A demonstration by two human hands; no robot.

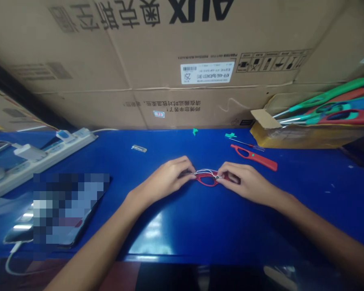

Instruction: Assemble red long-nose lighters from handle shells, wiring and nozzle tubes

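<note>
Near the middle of the blue table, a red plastic housing with an oval opening lies between my hands. Thin white wires arch over it from one hand to the other. My left hand is closed in a pinch at the housing's left end and the wire ends. My right hand pinches the wires at the other side, its fingers over the red part. Beyond my right hand lies another red housing piece, with a thin screwdriver just behind it.
Green bits and a small clear part lie toward the back. An open carton of coloured lighters stands at the right. A power strip and a blurred device are at the left. A large cardboard box rises behind.
</note>
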